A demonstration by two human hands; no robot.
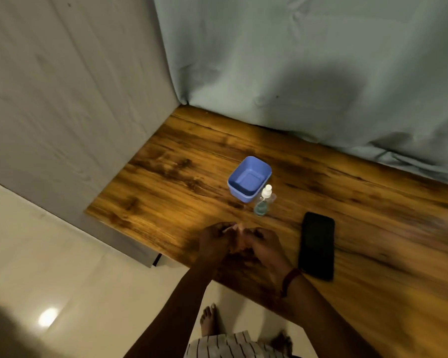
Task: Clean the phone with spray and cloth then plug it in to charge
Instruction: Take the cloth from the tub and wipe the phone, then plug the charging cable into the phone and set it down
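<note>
Here, the wooden table (321, 182) takes up most of the view, and both hands are brought together above its near edge. The black phone (316, 245) lies flat, face up, just to the right of the right hand's fingers (256, 232) and apart from them. The left hand (215, 244) and right hand (265, 244) meet fingertip to fingertip. Both sets of fingers are curled in, pinching a small pale thing (239, 228) between them; it is too blurred to name. Beyond the fingers, further onto the table, stands a blue tub (248, 178), open at the top. The spray bottle (264, 201) stands upright just beside the tub's near right corner, between it and the fingers, touched by neither hand. A red band (290, 277) circles the right wrist.
</note>
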